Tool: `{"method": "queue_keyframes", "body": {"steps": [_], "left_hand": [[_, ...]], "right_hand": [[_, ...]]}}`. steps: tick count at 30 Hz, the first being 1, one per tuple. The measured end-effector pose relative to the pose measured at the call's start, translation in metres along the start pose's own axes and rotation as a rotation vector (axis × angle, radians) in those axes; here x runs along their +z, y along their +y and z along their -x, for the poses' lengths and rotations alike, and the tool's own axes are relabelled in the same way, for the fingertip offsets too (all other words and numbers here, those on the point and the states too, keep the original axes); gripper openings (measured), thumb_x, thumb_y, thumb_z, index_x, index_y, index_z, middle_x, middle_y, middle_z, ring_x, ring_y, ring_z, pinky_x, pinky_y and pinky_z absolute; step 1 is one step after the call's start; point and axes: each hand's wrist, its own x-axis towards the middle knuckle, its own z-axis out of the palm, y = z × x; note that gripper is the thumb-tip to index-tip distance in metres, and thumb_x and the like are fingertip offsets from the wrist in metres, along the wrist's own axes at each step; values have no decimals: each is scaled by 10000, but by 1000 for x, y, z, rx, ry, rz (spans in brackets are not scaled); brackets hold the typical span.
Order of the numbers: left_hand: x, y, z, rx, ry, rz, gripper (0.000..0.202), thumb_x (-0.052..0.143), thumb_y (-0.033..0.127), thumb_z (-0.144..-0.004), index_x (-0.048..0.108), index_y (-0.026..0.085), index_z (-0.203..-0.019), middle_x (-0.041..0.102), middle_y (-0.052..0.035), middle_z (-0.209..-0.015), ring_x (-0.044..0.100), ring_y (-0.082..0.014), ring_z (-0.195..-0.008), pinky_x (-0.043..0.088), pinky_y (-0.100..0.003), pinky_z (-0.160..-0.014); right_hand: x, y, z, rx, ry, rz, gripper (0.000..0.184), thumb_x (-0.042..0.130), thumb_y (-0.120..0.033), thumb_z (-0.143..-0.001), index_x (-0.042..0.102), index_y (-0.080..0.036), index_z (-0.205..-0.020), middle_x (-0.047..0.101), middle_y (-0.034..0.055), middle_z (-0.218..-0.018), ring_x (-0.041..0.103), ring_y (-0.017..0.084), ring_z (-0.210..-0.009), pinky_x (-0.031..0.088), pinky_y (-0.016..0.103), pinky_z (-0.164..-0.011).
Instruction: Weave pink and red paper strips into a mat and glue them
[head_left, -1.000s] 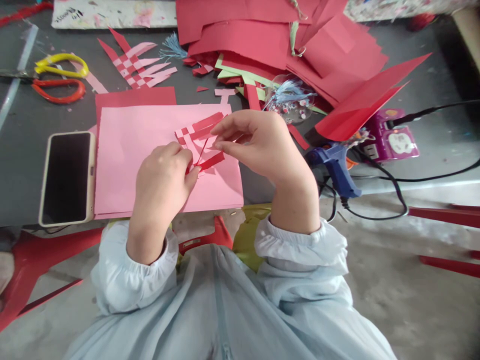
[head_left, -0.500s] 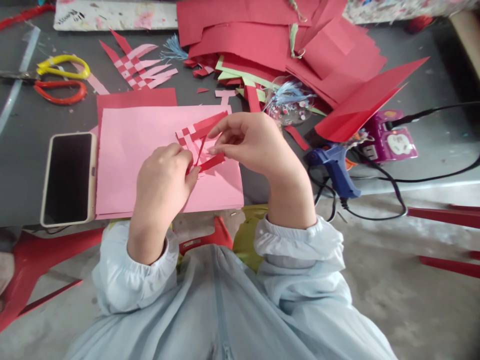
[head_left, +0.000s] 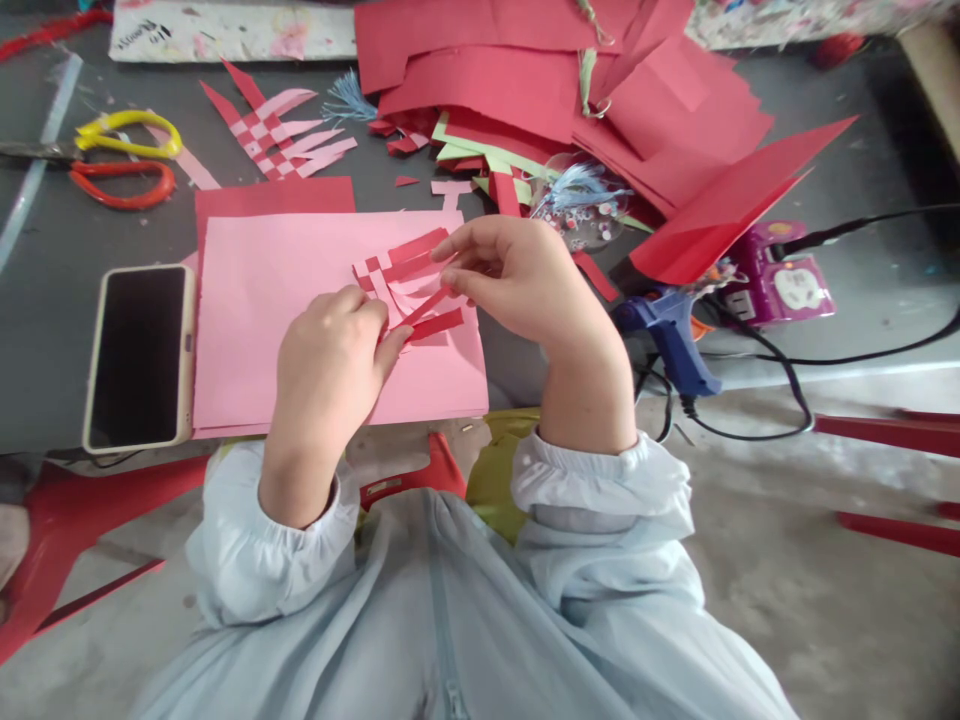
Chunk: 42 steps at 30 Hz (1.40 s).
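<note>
A partly woven piece of red and pink paper strips [head_left: 405,262] lies over a stack of pink paper sheets [head_left: 247,340]. My left hand [head_left: 330,345] pinches the woven paper at its lower left side, thumb on top, and covers that corner. Between the thumb and fingertips of my right hand [head_left: 510,275] is the free end of a red paper strip [head_left: 429,306], which runs down to my left thumb. Other red strips fan out to the right above and below it. A finished-looking checkered weave [head_left: 270,140] with loose pink and red ends lies farther back.
Yellow-and-red-handled scissors [head_left: 124,160] and a phone [head_left: 139,355] lie on the left. Red paper sheets [head_left: 480,90] are heaped at the back. On the right are a blue glue gun [head_left: 671,335], its cord, and a purple power socket [head_left: 791,275].
My right hand has moved slightly right and brought the red strip down from a steep angle to a flatter one. My left hand has shifted only slightly.
</note>
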Motion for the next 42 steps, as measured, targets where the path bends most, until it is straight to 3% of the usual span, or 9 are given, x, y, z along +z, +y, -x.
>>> {"method": "queue_keyframes", "body": {"steps": [8, 15, 21, 27, 31, 36, 42], "left_hand": [[4, 5, -2, -36, 24, -26, 283, 472, 322, -1000, 680, 183, -868, 689, -93, -950, 647, -272, -903, 463, -360, -687], [11, 11, -3, -88, 31, -44, 148, 582, 308, -931, 658, 182, -915, 680, -103, -998, 630, -294, -949, 471, -372, -713], [14, 11, -2, -83, 52, -27, 144, 552, 304, -929, 639, 190, -914, 670, -105, -997, 621, -290, -943, 473, -377, -709], [10, 6, -3, -82, 51, -1, 263, 420, 245, -979, 632, 192, -834, 676, -81, -943, 633, -251, -905, 476, -354, -726], [2, 2, -2, -77, 4, 32, 205, 462, 224, -952, 645, 196, -864, 685, -72, -955, 645, -255, -932, 480, -350, -721], [-1, -4, 1, -14, -48, 47, 155, 591, 343, -917, 650, 200, -913, 674, -75, -989, 647, -273, -986, 507, -363, -769], [3, -1, 2, -27, -29, -15, 143, 600, 331, -908, 648, 199, -932, 657, -80, -958, 635, -279, -968, 506, -368, -752]], "right_hand": [[-5, -3, 1, -17, -28, -61, 249, 595, 3, -779, 681, -198, -898, 693, 8, -726, 683, 168, -728, 568, 347, -775], [-4, -8, 1, -9, -31, -77, 265, 596, 42, -764, 683, -183, -874, 719, 22, -755, 708, 171, -759, 582, 338, -764], [-3, -7, 4, -63, -63, -49, 219, 654, -39, -772, 704, -213, -895, 743, 28, -818, 722, 192, -792, 617, 365, -780], [-1, -6, 4, -65, -60, -18, 214, 662, -61, -746, 728, -190, -905, 748, 37, -834, 711, 174, -773, 600, 326, -762], [0, -6, 6, -54, -128, -12, 254, 646, -33, -734, 725, -206, -903, 755, 25, -825, 711, 176, -788, 586, 314, -751], [1, -5, 7, -73, -169, 22, 299, 643, -6, -712, 731, -204, -918, 757, 18, -838, 716, 178, -799, 568, 311, -756], [0, -7, 7, -54, -173, 28, 289, 626, -13, -732, 714, -236, -894, 759, 14, -855, 712, 181, -806, 578, 322, -758]]}}
